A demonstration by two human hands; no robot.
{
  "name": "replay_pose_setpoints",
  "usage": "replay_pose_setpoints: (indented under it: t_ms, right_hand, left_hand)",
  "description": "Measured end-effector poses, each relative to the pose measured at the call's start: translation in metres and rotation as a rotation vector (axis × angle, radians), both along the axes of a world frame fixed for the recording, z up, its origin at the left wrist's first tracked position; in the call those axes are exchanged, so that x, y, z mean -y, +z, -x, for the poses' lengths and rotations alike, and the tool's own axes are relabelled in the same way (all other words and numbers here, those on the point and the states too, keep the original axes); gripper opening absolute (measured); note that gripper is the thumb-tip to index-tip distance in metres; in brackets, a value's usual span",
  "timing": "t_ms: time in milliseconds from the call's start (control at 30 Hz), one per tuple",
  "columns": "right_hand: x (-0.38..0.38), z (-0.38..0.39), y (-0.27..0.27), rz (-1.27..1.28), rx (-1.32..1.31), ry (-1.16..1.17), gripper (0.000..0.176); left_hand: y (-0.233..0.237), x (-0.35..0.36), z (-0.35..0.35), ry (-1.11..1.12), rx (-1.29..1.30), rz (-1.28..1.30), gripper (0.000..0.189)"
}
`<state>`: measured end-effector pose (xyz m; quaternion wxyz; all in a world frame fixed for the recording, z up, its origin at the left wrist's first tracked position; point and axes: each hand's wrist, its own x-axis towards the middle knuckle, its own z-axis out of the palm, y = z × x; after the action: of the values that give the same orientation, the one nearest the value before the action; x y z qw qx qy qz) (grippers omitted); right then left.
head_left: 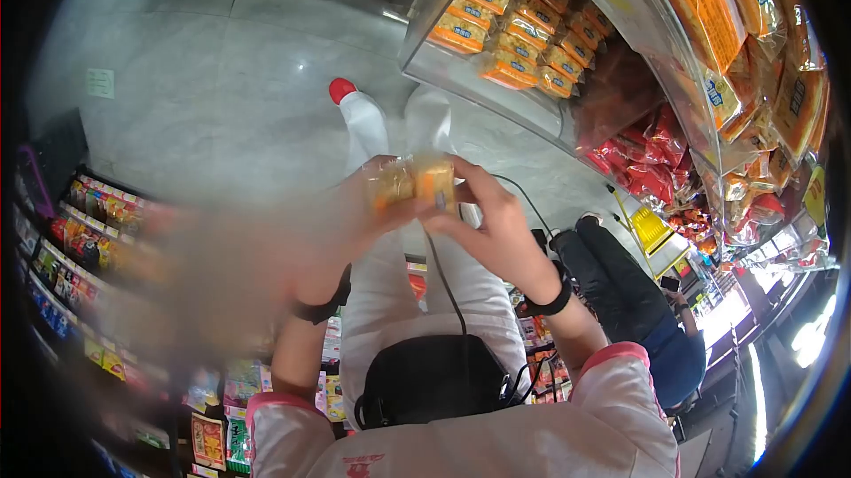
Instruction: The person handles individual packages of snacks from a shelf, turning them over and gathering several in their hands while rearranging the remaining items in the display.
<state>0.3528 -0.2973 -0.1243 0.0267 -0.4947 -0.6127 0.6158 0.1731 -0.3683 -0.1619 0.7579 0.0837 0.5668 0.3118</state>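
Two small snack cakes in clear and orange wrappers are side by side in front of my body. My left hand (332,225), partly veiled by a hazy blur, grips the left wrapped snack cake (391,184). The fingers and thumb of my right hand (496,223) are closed around the right wrapped snack cake (434,184). Both packets look close together or touching; the blur hides the exact contact. Dark bands are on both wrists.
A clear-walled bin (523,106) at upper right holds rows of similar orange packets (514,62). Larger orange bags (705,8) fill another bin. Snack shelves (106,225) stand at left. Another person (612,292) is at right, near a yellow plastic item (651,230).
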Motion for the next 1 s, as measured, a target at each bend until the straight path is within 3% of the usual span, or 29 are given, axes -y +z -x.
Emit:
replay_pose_setpoints:
  t_ms: [100,200,267,400,500,700,800,1000]
  right_hand:
    - [0.004,0.006,-0.001,-0.059,0.011,0.013,0.064]
    - [-0.003,0.010,0.005,0.088,0.073,0.003,0.059]
    - [0.004,0.004,-0.006,0.124,-0.026,-0.152,0.051]
    - [0.000,-0.009,-0.010,0.139,0.048,-0.218,0.040]
    - [-0.009,-0.026,-0.023,-0.293,0.163,-0.122,0.043]
    - [-0.043,-0.056,-0.026,-0.738,0.484,0.064,0.048]
    - [-0.054,-0.077,-0.045,-0.765,0.557,0.077,0.045]
    - [-0.077,-0.112,-0.081,-0.537,0.724,0.232,0.041]
  left_hand:
    - [-0.003,-0.002,-0.003,0.053,0.008,0.005,0.037]
    - [-0.002,-0.004,0.001,0.006,-0.008,-0.016,0.036]
    - [-0.002,-0.004,0.007,-0.060,-0.028,0.007,0.035]
    - [-0.004,-0.001,0.006,0.134,0.003,0.075,0.033]
    - [-0.006,0.002,0.008,0.178,-0.080,0.105,0.032]
    - [-0.014,0.010,0.014,0.259,-0.116,0.107,0.030]
    - [-0.017,0.010,0.015,0.270,-0.098,0.151,0.030]
    - [-0.018,0.002,0.014,0.245,-0.135,0.183,0.031]
